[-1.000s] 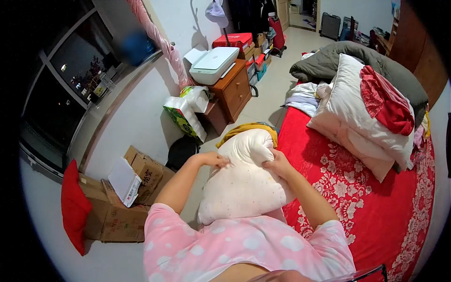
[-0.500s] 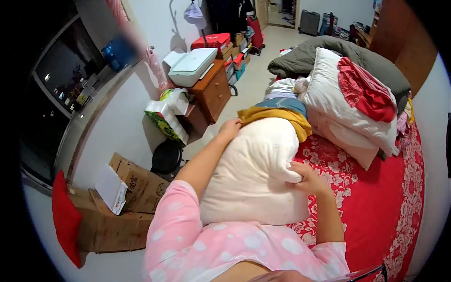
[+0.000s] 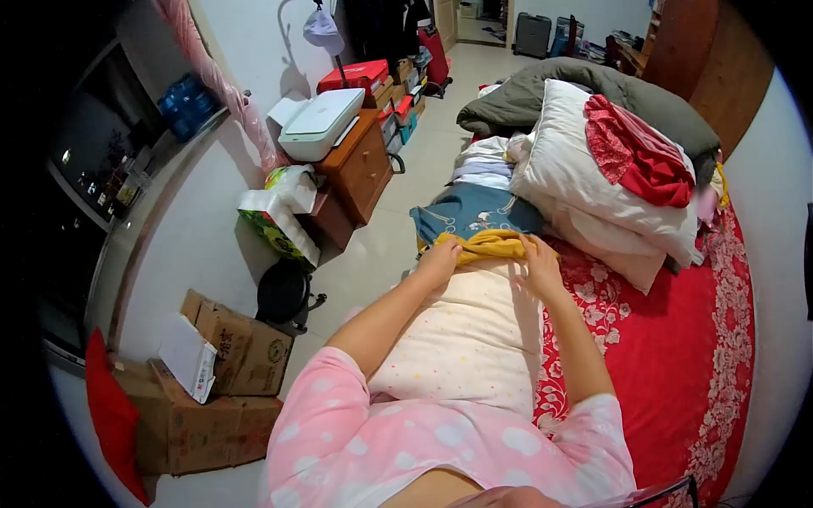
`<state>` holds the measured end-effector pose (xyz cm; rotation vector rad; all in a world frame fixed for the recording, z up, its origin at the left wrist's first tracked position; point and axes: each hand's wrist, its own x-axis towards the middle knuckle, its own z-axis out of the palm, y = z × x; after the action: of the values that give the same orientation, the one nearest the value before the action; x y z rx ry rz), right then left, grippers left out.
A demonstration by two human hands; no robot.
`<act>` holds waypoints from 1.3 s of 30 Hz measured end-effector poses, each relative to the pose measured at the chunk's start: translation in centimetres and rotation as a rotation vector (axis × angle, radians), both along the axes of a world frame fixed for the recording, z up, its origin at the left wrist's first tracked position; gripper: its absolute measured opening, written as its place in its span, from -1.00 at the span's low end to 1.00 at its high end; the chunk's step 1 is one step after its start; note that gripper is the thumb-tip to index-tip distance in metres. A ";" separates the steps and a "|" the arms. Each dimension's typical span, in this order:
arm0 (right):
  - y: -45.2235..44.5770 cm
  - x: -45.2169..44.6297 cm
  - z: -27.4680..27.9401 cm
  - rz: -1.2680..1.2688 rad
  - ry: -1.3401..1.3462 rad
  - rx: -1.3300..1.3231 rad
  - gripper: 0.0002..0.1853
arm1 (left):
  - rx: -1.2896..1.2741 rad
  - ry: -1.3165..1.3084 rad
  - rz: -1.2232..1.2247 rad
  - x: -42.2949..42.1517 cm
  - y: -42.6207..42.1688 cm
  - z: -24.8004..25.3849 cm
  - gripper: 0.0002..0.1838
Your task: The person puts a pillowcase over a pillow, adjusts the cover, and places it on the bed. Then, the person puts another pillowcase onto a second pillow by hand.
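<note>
Your left hand [image 3: 439,262] has its fingers curled shut on the mustard band [image 3: 491,246] of the blue cloth [image 3: 474,212]. Your right hand [image 3: 542,267] lays partly bent fingers over the band's right end; whether they pinch it, you cannot tell from here. The dotted pillow [image 3: 453,347] lies in front of you, its near end against your pink top [image 3: 440,440], its far end at the band. The blue cloth spreads beyond, printed with a pale motif too small to make out.

To your left, a cardboard box [image 3: 246,351] bears dark characters and a round mark, neither clearly legible; the white pack [image 3: 190,356] leaning there has red lettering, too small to read. Farther off, a green-printed pack [image 3: 278,227] stands near the printer [image 3: 322,125]. On your right lies the red flowered bedspread [image 3: 660,339].
</note>
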<state>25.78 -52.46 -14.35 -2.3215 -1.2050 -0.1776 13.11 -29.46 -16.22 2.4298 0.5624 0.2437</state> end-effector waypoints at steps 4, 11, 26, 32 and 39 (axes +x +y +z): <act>3.3 3.3 -5.9 -0.023 -0.057 -0.012 -0.40 | -0.061 0.102 -0.133 -2.8 -1.0 2.2 -0.64; 3.9 2.0 -6.8 -0.152 0.250 0.020 -0.71 | 0.109 0.067 -0.048 -4.3 -1.2 2.0 -0.39; 0.3 -3.0 -5.0 -0.160 0.504 -0.026 -0.52 | -0.103 -0.139 -0.226 -4.4 -0.6 -1.5 -0.75; 1.2 -1.2 -2.2 -0.078 -0.198 0.248 -0.51 | -0.059 0.016 -0.234 -4.3 -1.3 1.1 -0.60; 3.3 0.4 -7.5 -0.070 0.238 -0.135 -0.71 | 0.232 -0.240 -0.067 -4.3 2.5 -3.5 -0.50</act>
<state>26.19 -49.13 -21.81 -2.4210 -1.0463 0.1567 8.84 -26.99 -19.69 2.5855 0.3610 0.5919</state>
